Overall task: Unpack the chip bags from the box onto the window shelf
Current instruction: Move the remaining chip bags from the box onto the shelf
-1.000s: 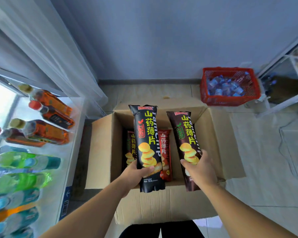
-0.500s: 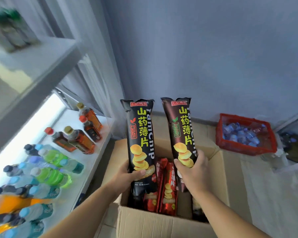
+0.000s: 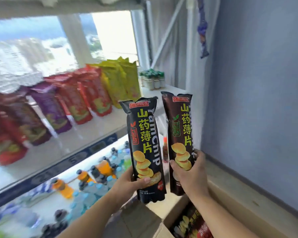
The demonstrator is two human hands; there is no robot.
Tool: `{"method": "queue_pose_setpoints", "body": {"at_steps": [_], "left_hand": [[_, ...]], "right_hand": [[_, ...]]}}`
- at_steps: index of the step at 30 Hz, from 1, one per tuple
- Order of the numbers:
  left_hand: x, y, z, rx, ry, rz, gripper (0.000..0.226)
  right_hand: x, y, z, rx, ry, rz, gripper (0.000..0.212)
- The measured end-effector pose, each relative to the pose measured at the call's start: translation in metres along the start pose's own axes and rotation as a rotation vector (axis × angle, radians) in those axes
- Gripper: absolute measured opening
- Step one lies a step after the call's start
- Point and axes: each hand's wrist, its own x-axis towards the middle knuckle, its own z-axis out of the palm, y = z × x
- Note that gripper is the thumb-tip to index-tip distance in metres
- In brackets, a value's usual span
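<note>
My left hand (image 3: pixel 127 182) grips the lower part of a tall black chip bag (image 3: pixel 144 143), held upright. My right hand (image 3: pixel 190 176) holds a dark brown chip bag (image 3: pixel 180 134) the same way, just to its right. Both bags hang in the air in front of the window shelf (image 3: pixel 86 134), near its right end. The open cardboard box (image 3: pixel 144 220) lies below my arms, with more chip bags (image 3: pixel 191 224) showing inside it.
Red, purple and yellow snack bags (image 3: pixel 79 98) stand in a row along the window shelf, with small green-capped bottles (image 3: pixel 152 78) at its far right end. A lower shelf holds several drink bottles (image 3: pixel 93 176). A blue-grey wall (image 3: pixel 256 100) is on the right.
Both hands have lifted the two bags up out of the box. The view has swung up and left, from the box and floor to the window shelf.
</note>
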Motion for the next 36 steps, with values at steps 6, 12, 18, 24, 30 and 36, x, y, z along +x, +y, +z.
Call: {"method": "queue_pose_setpoints", "body": {"at_steps": [6, 12, 18, 24, 30, 36], "left_hand": [[-0.095, 0.002, -0.08, 0.023, 0.312, 0.062, 0.05], [-0.187, -0.014, -0.157, -0.053, 0.523, 0.064, 0.056], [-0.246, -0.025, -0.238, -0.053, 0.663, 0.145, 0.064], [-0.269, -0.014, -0.346, 0.069, 0.696, 0.279, 0.06], [-0.256, 0.003, -0.444, 0.185, 0.721, 0.353, 0.049], [-0.231, 0.012, -0.472, 0.218, 0.648, 0.379, 0.049]], "right_hand": [[-0.034, -0.064, 0.076, 0.082, -0.237, -0.126, 0.074], [-0.084, -0.124, 0.156, 0.173, -0.403, -0.215, 0.074], [-0.134, -0.169, 0.233, 0.255, -0.491, -0.259, 0.075], [-0.165, -0.205, 0.3, 0.3, -0.456, -0.261, 0.076], [-0.195, -0.237, 0.349, 0.325, -0.365, -0.241, 0.071], [-0.213, -0.247, 0.359, 0.244, -0.303, -0.263, 0.078]]}}
